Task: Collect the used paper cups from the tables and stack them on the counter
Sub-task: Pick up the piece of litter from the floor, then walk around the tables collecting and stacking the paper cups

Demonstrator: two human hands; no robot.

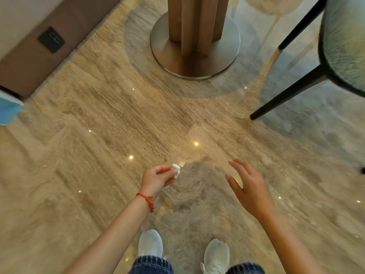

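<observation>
The fingers (173, 172) of the left hand (156, 179) pinch a small crumpled white wad (176, 169) above the polished stone floor (94, 135); the right hand (249, 187) hangs beside it, fingers spread and holding nothing. Below are two white shoes (151, 244). Farther off stands a wooden table pedestal (195, 22) on a round metal base (167, 54), with a dark-legged chair (343, 42) to its right. No paper cup is in view.

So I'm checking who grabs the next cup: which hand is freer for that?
Right. The right hand is open and holds nothing, while the left hand pinches a small white wad. No cup is in view.
</observation>
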